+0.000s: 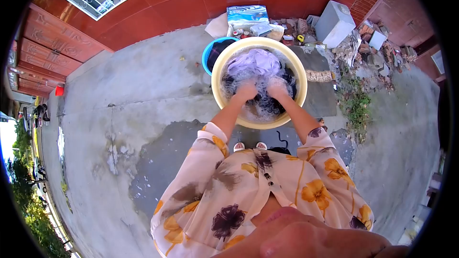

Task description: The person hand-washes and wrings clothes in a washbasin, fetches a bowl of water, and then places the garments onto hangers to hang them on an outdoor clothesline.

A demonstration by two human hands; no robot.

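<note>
A large cream basin holds sudsy water and laundry. Both hands are down in it, their fingers partly covered by foam and blurred. My left hand is closed on dark wet clothing, and my right hand, also closed, grips the same dark clothing a short way to the right. Above the hands, toward the far side, a lavender garment bulges out of the suds.
Behind the basin at left stands a blue basin with dark cloth in it. A blue-and-white box, a pale block-shaped object and rubble lie along the red wall. My sandalled feet are close to the basin, on wet concrete.
</note>
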